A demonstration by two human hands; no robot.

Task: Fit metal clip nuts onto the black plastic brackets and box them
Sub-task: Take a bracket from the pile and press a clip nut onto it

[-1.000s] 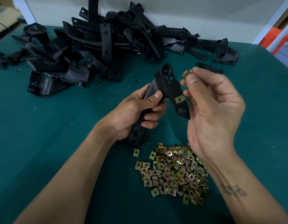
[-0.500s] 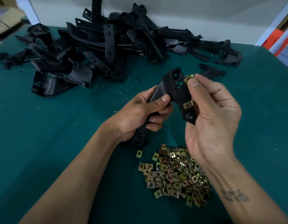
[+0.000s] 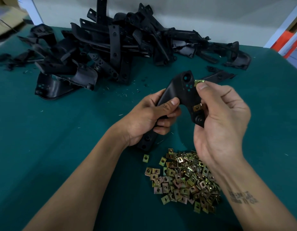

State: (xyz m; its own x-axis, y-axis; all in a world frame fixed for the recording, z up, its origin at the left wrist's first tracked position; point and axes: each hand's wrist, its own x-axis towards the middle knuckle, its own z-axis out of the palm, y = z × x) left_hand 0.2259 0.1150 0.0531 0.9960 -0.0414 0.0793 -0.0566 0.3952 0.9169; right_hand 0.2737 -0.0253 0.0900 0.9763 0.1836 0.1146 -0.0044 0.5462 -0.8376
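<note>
My left hand (image 3: 149,117) grips a black plastic bracket (image 3: 182,92) by its long stem, above the green table. One brass clip nut (image 3: 197,107) sits fitted on the bracket's lower right arm. My right hand (image 3: 222,117) pinches a second clip nut (image 3: 199,82) between thumb and fingers, right at the bracket's upper right edge beside its round hole. A heap of loose clip nuts (image 3: 184,179) lies on the table below my hands.
A big pile of black plastic brackets (image 3: 111,52) covers the back of the green table (image 3: 52,130). One loose bracket (image 3: 219,76) lies just behind my right hand. A cardboard box edge (image 3: 6,19) shows at the far left, blurred.
My right hand has brought the pinched clip nut in against the bracket's upper right edge. The left hand keeps its grip on the stem.
</note>
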